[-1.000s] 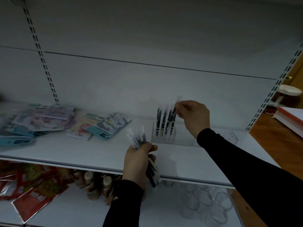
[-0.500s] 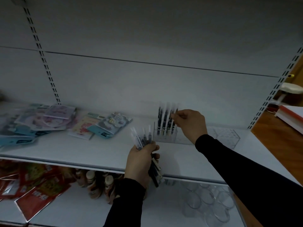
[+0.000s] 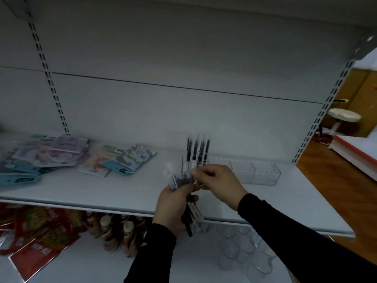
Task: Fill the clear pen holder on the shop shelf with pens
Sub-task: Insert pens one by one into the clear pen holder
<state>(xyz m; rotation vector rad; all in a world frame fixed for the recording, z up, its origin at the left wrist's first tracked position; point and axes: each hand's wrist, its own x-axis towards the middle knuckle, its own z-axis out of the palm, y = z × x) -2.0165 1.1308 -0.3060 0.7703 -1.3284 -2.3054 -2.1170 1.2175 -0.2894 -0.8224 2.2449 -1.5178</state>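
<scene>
I see my left hand (image 3: 173, 203) gripping a bundle of pens (image 3: 181, 180) over the white shelf (image 3: 102, 193). My right hand (image 3: 219, 180) pinches one pen's tip. Wooden floor (image 3: 334, 180) shows at right.

The right hand (image 3: 219, 181) is now off the pens in the holder (image 3: 242, 172) and back at the bundle (image 3: 179, 180) the left hand (image 3: 173, 207) holds, fingertips pinching one
</scene>
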